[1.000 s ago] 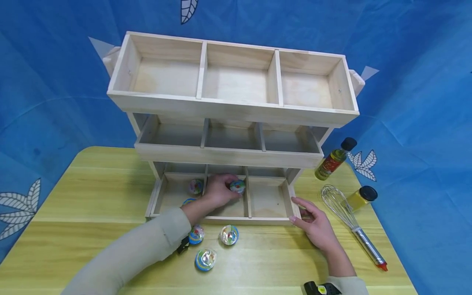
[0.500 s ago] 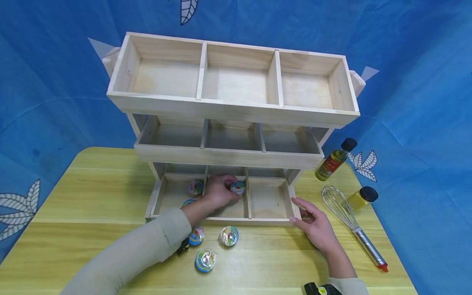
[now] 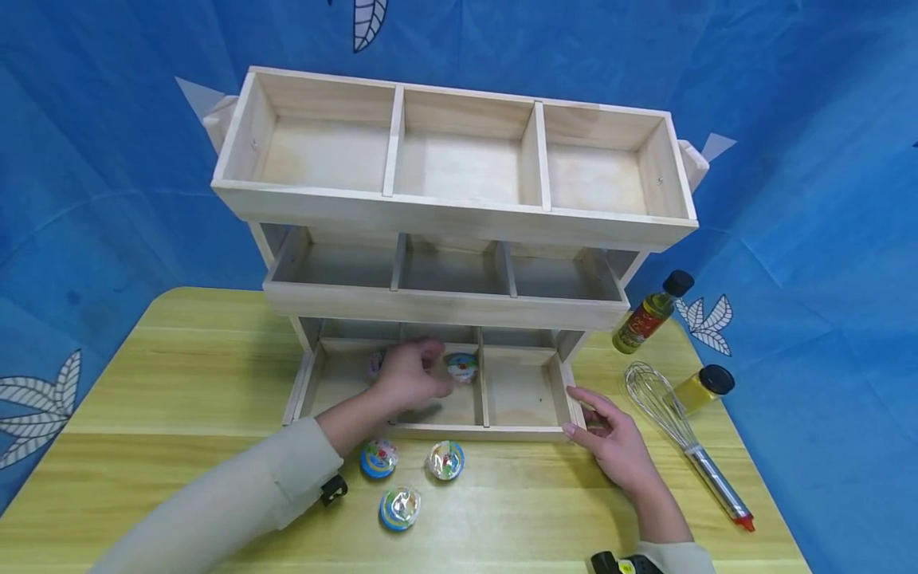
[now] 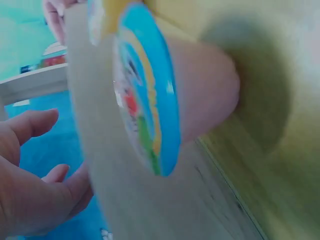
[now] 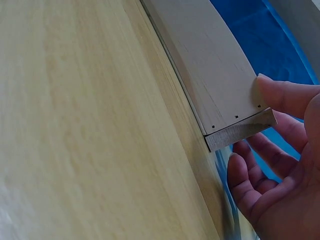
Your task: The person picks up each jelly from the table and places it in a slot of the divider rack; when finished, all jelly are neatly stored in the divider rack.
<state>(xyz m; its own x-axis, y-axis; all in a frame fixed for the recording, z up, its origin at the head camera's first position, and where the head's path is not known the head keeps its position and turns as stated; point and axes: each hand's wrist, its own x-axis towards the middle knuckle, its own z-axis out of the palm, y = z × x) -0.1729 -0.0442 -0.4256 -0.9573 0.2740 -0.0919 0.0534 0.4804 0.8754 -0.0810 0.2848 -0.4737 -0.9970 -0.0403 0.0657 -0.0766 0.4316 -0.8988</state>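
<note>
My left hand (image 3: 410, 373), fingers loosely bent and holding nothing, hovers over the lowest wooden drawer (image 3: 495, 433). Just right of its fingertips a jelly cup (image 3: 462, 367) sits in the drawer's middle compartment. Another jelly cup (image 3: 375, 364) in the left compartment is mostly hidden behind that hand. On the table in front are three more with blue-rimmed lids; one jelly cup (image 4: 205, 90) looms large in the left wrist view. My right hand (image 3: 617, 442) grips the drawer's front right corner, thumb on the front panel (image 5: 210, 65) and fingers by the side.
Above the drawer rise a middle tray (image 3: 445, 304) and a top tray (image 3: 459, 225), each with three compartments, overhanging the left hand. To the right are a sauce bottle (image 3: 641, 320), a whisk (image 3: 688, 442) and a black-lidded jar (image 3: 699, 389). A blue cloth (image 3: 803, 239) hangs behind.
My left hand has let go of the jelly cup in the middle compartment and drawn back to the left. The right hand keeps its place on the drawer corner.
</note>
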